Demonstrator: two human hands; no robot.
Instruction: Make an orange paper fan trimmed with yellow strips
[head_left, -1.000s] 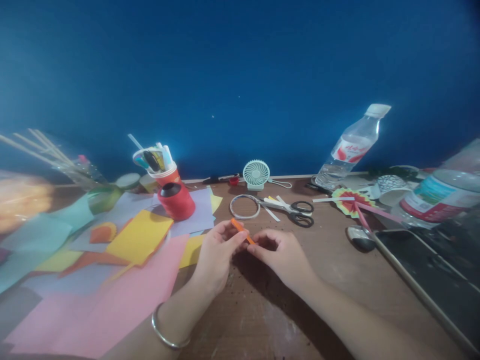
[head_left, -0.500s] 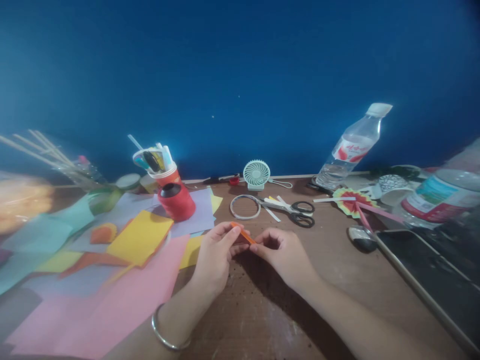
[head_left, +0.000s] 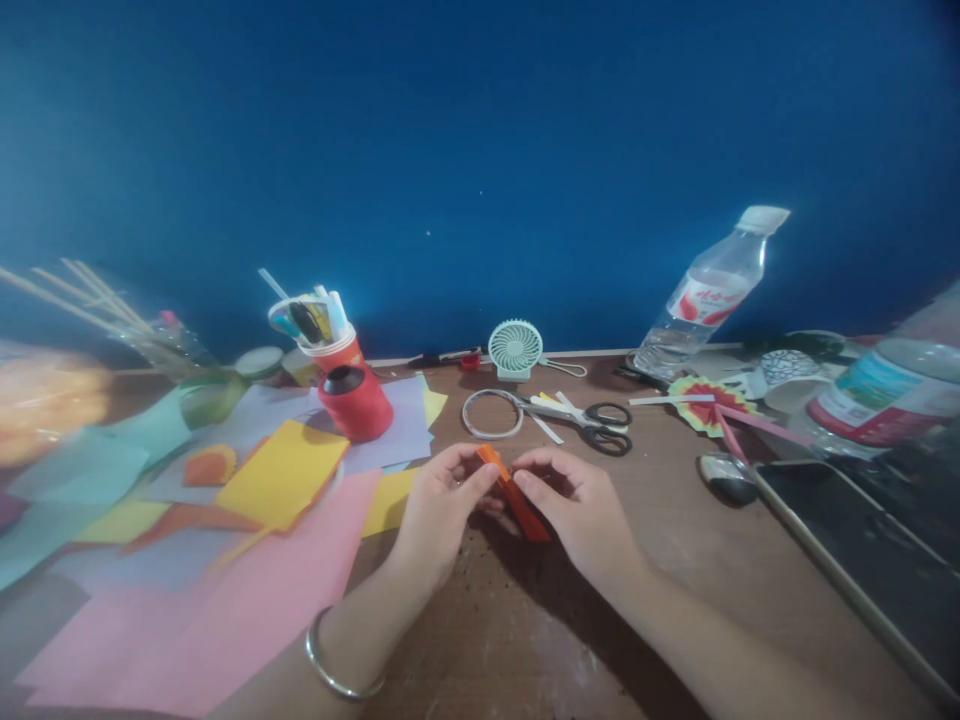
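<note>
Between both hands is a narrow folded strip of orange paper (head_left: pixel 529 514), slanting down to the right above the brown table. My left hand (head_left: pixel 448 497) pinches its upper end between thumb and fingers. My right hand (head_left: pixel 571 498) is closed on the strip's side, thumb against the paper. The fingers under the strip are partly hidden. Just beyond the hands lie scissors (head_left: pixel 604 428) with black handles and a coiled white ring of cord (head_left: pixel 492 414).
Left are loose coloured sheets, a pink sheet (head_left: pixel 217 610), a yellow pad (head_left: pixel 283 474), a red thread spool (head_left: pixel 355 404) and a cup of pens (head_left: pixel 336 350). A small fan (head_left: pixel 515 348) stands behind. Right are a tilted bottle (head_left: pixel 703 292), a paper pinwheel (head_left: pixel 705 402) and a phone (head_left: pixel 862 560).
The orange strip has opened out wider and its lower end now hangs toward me. My right hand has shifted slightly up and right along its edge.
</note>
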